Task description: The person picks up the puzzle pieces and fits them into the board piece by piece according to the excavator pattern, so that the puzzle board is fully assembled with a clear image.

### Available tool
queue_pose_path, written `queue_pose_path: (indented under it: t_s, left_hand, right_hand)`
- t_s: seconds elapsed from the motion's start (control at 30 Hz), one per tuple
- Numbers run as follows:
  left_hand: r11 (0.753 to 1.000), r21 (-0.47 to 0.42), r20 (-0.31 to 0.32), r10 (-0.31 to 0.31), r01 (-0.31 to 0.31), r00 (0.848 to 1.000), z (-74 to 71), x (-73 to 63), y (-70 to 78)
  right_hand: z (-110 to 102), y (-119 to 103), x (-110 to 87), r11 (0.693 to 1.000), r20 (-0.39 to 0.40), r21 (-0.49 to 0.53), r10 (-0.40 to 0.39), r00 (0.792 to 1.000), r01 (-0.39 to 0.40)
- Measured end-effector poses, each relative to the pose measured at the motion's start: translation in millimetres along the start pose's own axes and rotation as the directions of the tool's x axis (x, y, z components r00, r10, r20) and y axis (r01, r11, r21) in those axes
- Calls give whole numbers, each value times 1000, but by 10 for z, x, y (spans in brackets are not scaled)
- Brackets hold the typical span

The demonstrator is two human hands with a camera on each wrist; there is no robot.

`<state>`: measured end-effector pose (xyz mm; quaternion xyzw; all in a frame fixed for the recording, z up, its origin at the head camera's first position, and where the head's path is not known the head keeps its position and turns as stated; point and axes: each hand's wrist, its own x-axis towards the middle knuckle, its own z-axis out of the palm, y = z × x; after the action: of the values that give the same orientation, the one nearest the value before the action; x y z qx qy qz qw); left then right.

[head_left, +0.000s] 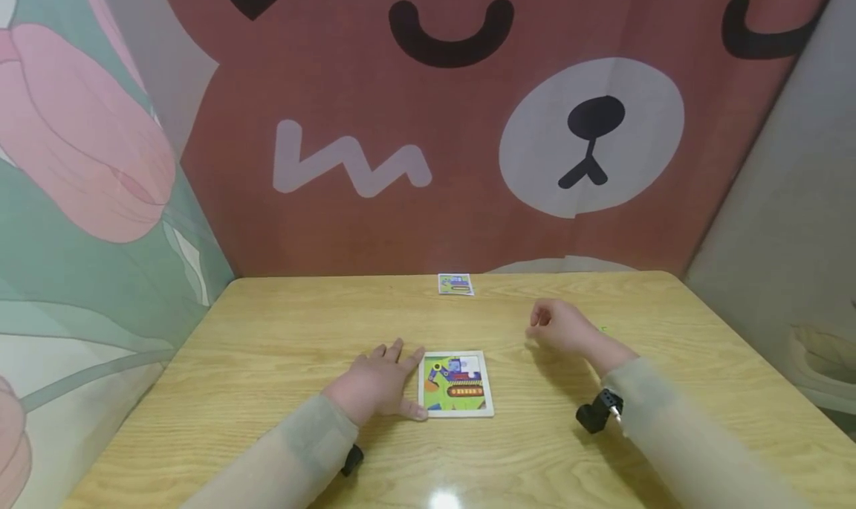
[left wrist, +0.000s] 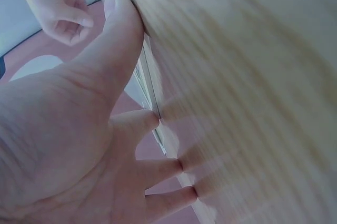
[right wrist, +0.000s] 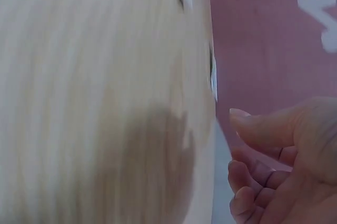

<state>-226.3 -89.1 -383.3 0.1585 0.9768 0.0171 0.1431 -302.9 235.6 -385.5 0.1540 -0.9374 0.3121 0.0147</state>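
Note:
A small white-framed jigsaw puzzle [head_left: 456, 391] with a purple excavator on green lies on the wooden table; a pale patch shows at its upper right. My left hand [head_left: 383, 381] rests along the puzzle's left edge, fingers spread and thumb at the near corner. In the left wrist view, the fingertips of the left hand [left wrist: 79, 129] meet the tabletop. My right hand [head_left: 562, 326] hovers over the table to the right of the puzzle. Its fingers are loosely curled, and the right wrist view of this hand [right wrist: 295, 161] shows nothing between thumb and fingers.
A picture card [head_left: 456, 284] with a similar excavator lies near the table's far edge. Just behind the right wrist, a bit of a small green thing [head_left: 603, 328] shows. A wall with a printed bear face [head_left: 468, 122] stands directly behind the table [head_left: 281, 345].

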Motion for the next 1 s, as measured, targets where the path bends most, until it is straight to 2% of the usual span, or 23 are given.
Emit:
queue_pose_path:
  t_s: [0.13,0.23,0.4,0.63,0.8,1.0]
  left_hand:
    - [1000,7,-3,3,-3,1000,6,5,-15]
    - [1000,5,-8,4,-4,1000,10,8,-23]
    - [1000,6,-10,6,-6,1000,25,9,-37]
    - [1000,-2,-14,14,-14,1000,32,2,-34]
    - [1000,-5,-11,17,-17,1000,36,-3,-22]
    - [1000,-19,-12,15,-15,1000,19,-8,-14]
  right_hand:
    - [-241,244,-37,999,-2,-26,20,1000,-20]
    - [-401,411,-57,999,7,-10,46,999,-46]
    - [-567,657,-103,998,2,5,63,998,-63]
    - [-625,938,-220,990,43,74,114,993,-117]
    - [-649,1104,-283,990,64,28,139,988,-141]
    - [-656,1174,-298,986,48,50,158,986,-160]
